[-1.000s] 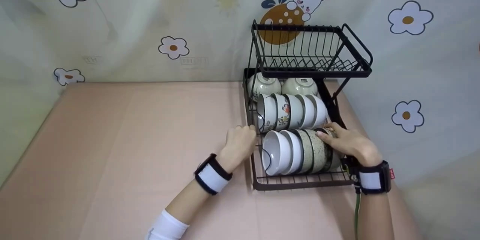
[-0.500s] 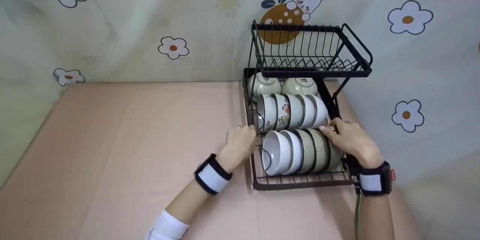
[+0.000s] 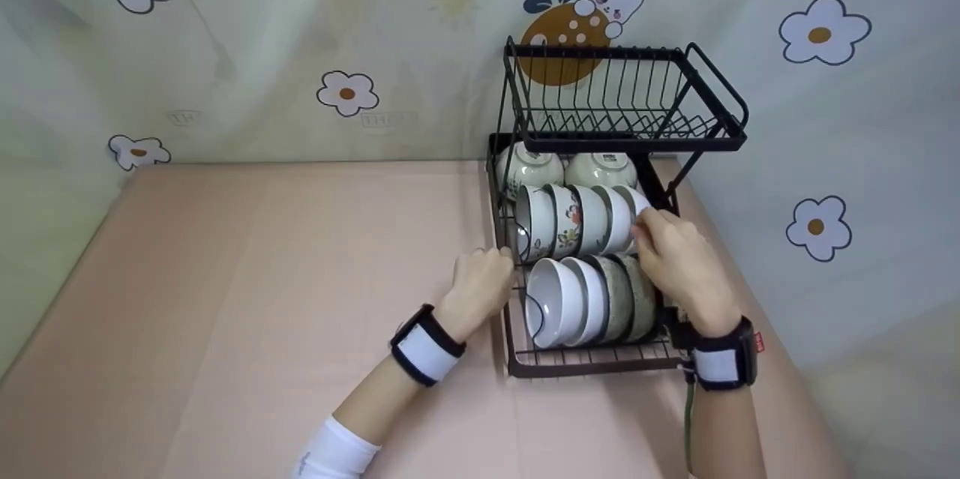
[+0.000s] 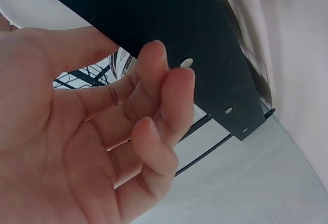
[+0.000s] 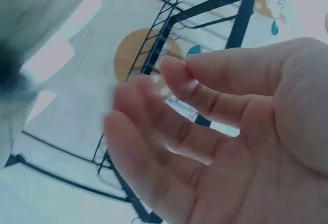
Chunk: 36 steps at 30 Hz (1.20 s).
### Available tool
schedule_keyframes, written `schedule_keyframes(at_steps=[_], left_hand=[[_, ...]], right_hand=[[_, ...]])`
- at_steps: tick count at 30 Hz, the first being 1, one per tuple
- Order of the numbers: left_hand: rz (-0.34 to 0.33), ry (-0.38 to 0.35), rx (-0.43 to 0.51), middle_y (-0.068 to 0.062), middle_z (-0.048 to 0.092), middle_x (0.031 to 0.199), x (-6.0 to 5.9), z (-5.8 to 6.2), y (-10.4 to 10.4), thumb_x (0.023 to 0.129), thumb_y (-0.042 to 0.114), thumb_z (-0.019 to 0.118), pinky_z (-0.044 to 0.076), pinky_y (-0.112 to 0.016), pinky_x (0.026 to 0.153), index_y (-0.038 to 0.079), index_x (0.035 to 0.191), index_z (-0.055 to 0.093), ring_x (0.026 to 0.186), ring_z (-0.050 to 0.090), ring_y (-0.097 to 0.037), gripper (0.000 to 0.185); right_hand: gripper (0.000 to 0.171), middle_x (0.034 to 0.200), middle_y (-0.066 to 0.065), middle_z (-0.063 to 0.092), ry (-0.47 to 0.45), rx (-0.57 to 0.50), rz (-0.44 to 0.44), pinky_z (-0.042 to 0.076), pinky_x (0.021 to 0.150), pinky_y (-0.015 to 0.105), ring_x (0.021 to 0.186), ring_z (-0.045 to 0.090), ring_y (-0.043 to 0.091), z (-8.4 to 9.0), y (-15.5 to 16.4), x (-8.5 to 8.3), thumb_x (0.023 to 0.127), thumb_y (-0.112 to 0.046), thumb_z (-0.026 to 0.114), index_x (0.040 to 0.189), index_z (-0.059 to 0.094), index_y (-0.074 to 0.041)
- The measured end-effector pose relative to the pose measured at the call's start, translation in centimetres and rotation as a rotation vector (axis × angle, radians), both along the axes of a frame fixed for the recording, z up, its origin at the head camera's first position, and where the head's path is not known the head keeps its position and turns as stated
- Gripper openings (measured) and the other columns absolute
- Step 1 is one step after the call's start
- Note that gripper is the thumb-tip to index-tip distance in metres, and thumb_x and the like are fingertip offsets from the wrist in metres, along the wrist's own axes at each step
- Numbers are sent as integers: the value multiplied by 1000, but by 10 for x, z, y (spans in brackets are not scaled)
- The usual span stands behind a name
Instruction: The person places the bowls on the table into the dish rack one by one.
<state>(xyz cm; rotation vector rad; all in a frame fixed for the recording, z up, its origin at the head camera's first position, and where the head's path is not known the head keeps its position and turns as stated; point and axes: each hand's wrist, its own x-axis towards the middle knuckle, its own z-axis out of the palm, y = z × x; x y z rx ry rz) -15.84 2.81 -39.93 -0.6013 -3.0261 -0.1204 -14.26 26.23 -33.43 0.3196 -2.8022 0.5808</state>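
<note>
Now we count eleven bowls in the rack's (image 3: 517, 370) lower tier: four in the front row (image 3: 592, 300), five in the middle row (image 3: 577, 220), two behind (image 3: 566, 168). Our left hand (image 3: 484, 285), fingers loosely curled, rests against the rack's edge; our right hand (image 3: 675, 254), fingers relaxed, touches the middle row's end bowl.

Both hands held forward, fingers loosely bent, nothing gripped.

The left hand (image 3: 484, 285) is extended from a banded wrist, its fingers (image 4: 154, 106) loosely curled around nothing. The right hand (image 3: 675, 258) is raised further forward, its fingers (image 5: 154, 131) spread and slightly bent, blurred in the wrist view; a band is worn on that wrist too.
</note>
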Motion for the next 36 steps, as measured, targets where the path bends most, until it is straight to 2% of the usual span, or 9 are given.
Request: schedule_keyframes(at_steps=[3, 6, 8, 10, 14, 17, 21, 26, 36], left_hand=[[11, -28, -8, -10, 69, 88, -1, 2, -3, 94, 37, 55, 55, -33, 66, 2, 105, 62, 79, 65, -24, 37], [41, -76, 30, -16, 67, 111, -3, 8, -9, 97, 52, 39, 50, -44, 93, 2, 122, 54, 107, 61, -31, 58], [66, -107, 91, -18, 56, 132, -4, 15, -16, 96, 59, 31, 38, -53, 107, 5, 135, 46, 128, 48, -36, 68], [85, -119, 161, -17, 39, 149, -4, 23, -24, 94, 65, 28, 25, -62, 112, 9, 145, 35, 141, 30, -39, 75], [102, -99, 251, -13, 19, 157, 0, 37, -39, 91, 70, 30, 13, -70, 110, 15, 151, 21, 146, 13, -41, 81], [117, -57, 275, -12, 16, 158, 3, 46, -47, 90, 71, 31, 10, -71, 110, 20, 152, 17, 146, 10, -40, 82], [142, -1, 287, -9, 14, 159, 8, 54, -55, 88, 72, 34, 9, -72, 109, 25, 152, 16, 146, 8, -41, 81], [167, 6, 284, -8, 14, 159, 12, 58, -61, 87, 72, 37, 7, -76, 106, 28, 151, 20, 146, 5, -43, 79], [191, -31, 253, -9, 16, 159, 16, 60, -62, 86, 73, 35, 8, -80, 102, 29, 151, 22, 145, 6, -46, 80]], right_hand=[[29, 116, 23, 61, -65, -17, 30, 50, 87, 54, 102, 61, 41, 2, -14, -2, 97, -20, 52, 116, 58, 1], [49, 145, 25, 40, -156, 4, 31, 31, 107, 63, 132, 38, 47, 4, -28, -3, 99, -35, 47, 137, 45, -5], [58, 154, 23, 26, -204, 31, 25, 19, 112, 66, 141, 22, 48, 5, -37, -3, 98, -46, 42, 145, 35, -12], [64, 158, 20, 16, -240, 53, 19, 12, 111, 70, 144, 9, 48, 5, -45, -3, 97, -54, 37, 149, 28, -19], [70, 160, 14, 7, -284, 51, 4, 1, 109, 73, 144, -4, 48, 5, -62, -3, 92, -65, 34, 151, 20, -30], [73, 160, 13, 2, -299, 46, -8, -2, 106, 74, 143, -8, 49, 5, -72, -3, 90, -69, 35, 151, 18, -32], [76, 160, 13, 0, -291, 73, -4, 1, 105, 76, 143, -9, 49, 2, -83, -4, 89, -70, 35, 151, 17, -31], [75, 161, 11, -1, -298, 108, -5, 4, 104, 76, 143, -10, 49, -3, -91, -7, 89, -70, 36, 151, 14, -34], [77, 160, 14, 2, -282, 86, -14, 1, 101, 79, 141, -11, 52, -7, -98, -11, 88, -70, 37, 151, 17, -32]])
